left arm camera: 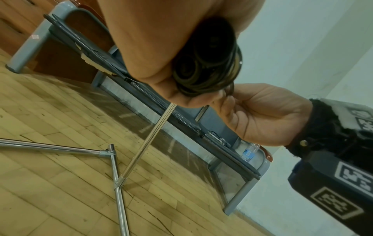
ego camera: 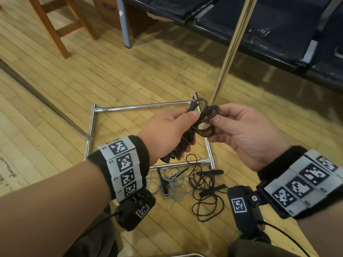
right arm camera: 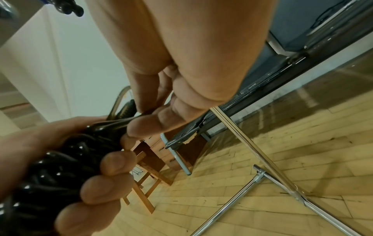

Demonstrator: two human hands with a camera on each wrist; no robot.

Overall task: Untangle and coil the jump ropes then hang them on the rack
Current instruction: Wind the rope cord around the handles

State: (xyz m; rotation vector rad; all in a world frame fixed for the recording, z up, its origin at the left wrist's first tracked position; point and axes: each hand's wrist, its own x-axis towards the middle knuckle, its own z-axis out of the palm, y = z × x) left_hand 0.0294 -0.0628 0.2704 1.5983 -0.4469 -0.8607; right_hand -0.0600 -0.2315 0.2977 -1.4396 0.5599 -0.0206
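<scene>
A coiled black jump rope (ego camera: pixel 185 143) with its handles is gripped in my left hand (ego camera: pixel 185 127), fingers curled round the bundle. My right hand (ego camera: pixel 213 123) pinches the rope's top loops (ego camera: pixel 210 113) between thumb and fingers. In the left wrist view the coil (left arm camera: pixel 210 63) sits against the left palm (left arm camera: pixel 157 55), with the right hand (left arm camera: pixel 254 113) touching its lower edge. The right wrist view has the glossy black bundle (right arm camera: pixel 50 172) inside the left fingers (right arm camera: pixel 113 162). Below, a tangled grey rope (ego camera: pixel 167 184) and a tangled black rope (ego camera: pixel 204 193) lie on the floor.
The chrome rack's base frame (ego camera: pixel 144 106) lies on the wooden floor under my hands, and its upright pole (ego camera: pixel 232 47) rises just behind them. A dark bench (ego camera: pixel 259 25) stands at the back, a wooden chair (ego camera: pixel 61 25) at the back left.
</scene>
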